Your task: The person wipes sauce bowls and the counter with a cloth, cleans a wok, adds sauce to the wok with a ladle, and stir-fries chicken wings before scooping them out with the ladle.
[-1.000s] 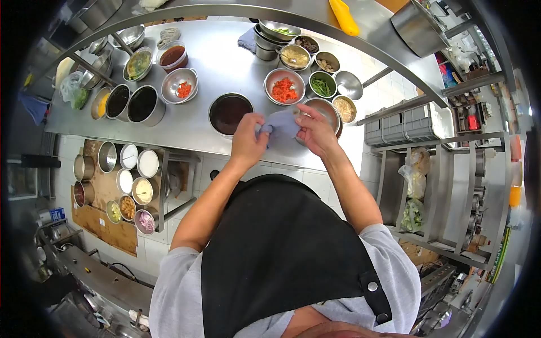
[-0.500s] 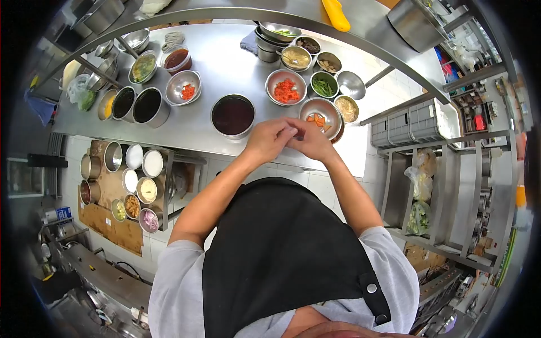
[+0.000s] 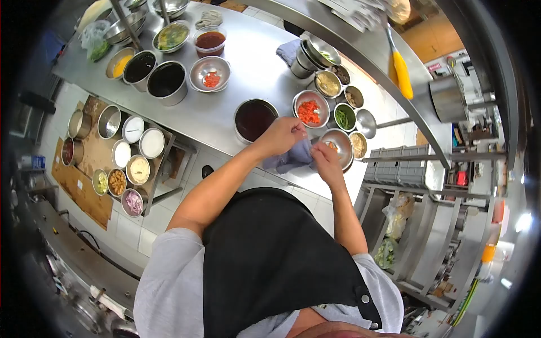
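Note:
A blue-grey cloth (image 3: 293, 158) hangs between my two hands at the front edge of the steel table (image 3: 197, 119). My left hand (image 3: 280, 136) is closed on its upper left part, beside the pot of dark liquid (image 3: 255, 119). The fingers of my right hand (image 3: 328, 160) pinch the cloth's right side, in front of a steel bowl with orange pieces (image 3: 341, 147). Behind the hands is a bowl of chopped red food (image 3: 309, 110).
Two pots of dark liquid (image 3: 167, 79) and a bowl with some red pieces (image 3: 211, 78) stand on the left. Green vegetables fill a small pot (image 3: 344, 116) at the right. An overhead shelf holds a yellow-handled tool (image 3: 402, 74). A lower cart carries several containers (image 3: 152, 143).
The view has turned, shifting the table's contents. My hands, close together half a second ago, are now apart, with the cloth visible between them again.

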The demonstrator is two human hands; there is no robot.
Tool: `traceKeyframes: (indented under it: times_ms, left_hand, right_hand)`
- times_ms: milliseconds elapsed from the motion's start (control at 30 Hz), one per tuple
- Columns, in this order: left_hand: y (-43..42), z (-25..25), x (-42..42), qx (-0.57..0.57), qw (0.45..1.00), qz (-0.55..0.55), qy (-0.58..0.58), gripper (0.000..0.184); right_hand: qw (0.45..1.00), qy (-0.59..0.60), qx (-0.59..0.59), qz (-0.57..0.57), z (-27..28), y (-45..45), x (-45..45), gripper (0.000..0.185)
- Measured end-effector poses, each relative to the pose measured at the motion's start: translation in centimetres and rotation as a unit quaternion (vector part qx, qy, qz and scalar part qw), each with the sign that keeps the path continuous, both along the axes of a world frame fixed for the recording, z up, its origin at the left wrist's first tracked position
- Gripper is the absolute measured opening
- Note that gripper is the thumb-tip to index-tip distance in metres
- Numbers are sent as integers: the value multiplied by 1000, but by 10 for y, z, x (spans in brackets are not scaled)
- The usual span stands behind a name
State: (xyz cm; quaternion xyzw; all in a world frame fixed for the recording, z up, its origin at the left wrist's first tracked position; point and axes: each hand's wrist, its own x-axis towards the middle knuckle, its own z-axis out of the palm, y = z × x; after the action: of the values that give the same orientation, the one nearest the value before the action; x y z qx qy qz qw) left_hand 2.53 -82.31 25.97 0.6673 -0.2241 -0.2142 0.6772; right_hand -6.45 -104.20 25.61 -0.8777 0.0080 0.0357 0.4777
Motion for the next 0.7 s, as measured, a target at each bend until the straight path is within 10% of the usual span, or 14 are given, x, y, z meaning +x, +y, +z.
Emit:
traceKeyframes:
  times_ms: [100,167,233,333,400,467,533,700]
  left_hand:
    - [-1,-16,9,52,999,6,13,16]
    - [-6,-22,2,7,999,-22,22,20]
    - [12,-12,10,-24,999,27,-23,20]
    - [61,-32,63,224,923,211,-231,20]
    - [92,-53,95,293,896,224,-247,20]
    - [101,-78,122,323,905,185,-207,20]
    - [101,-99,148,352,912,4,-210,19]
    - [85,-102,166,335,912,-51,-231,19]
  right_hand:
    - [986,-82,135,50,12,15,17,14]
    - [871,21,490,18,34,42,35,18]
    - [860,47,508,10,9,29,55,24]
    - [830,101,548,13,-2,24,77,21]
    - [977,108,178,-41,19,51,88,21]
    - [996,20,-32,83,4,50,110,26]
    - [924,-80,-299,224,-11,56,134,40]
    - [838,-121,-414,333,-5,92,183,39]
